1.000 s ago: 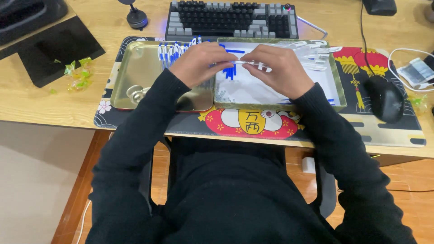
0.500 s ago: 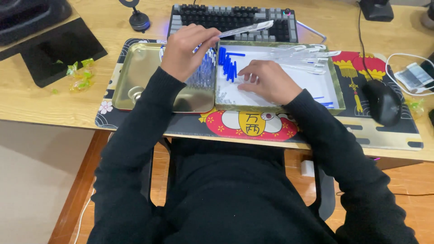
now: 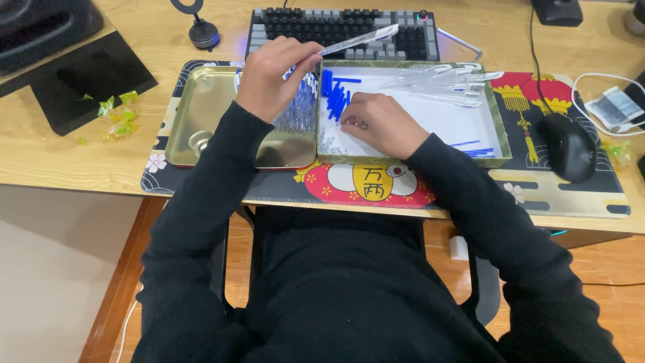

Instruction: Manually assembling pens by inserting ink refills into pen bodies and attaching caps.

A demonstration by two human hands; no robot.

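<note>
Above the seam between the two trays, the left hand (image 3: 277, 77) pinches a clear pen barrel (image 3: 356, 40), its fingers closed around the near end while the far end points up and right over the keyboard (image 3: 342, 27). The right hand (image 3: 381, 124) rests lower, inside the white-lined tray (image 3: 500, 134), fingers curled down onto the liner as if picking at the small springs (image 3: 327, 142) just left of it; whether it grips anything I cannot tell. Blue pen caps (image 3: 336, 99) lie just beyond its knuckles. Doing this well seems to call for holding the barrel steady and level, so a small part can be brought to its open end without spilling. Finished pens stand bunched in the gold tray (image 3: 201, 114), directly under the left hand, and spare clear barrels (image 3: 443, 84) lie at the far right.
</note>
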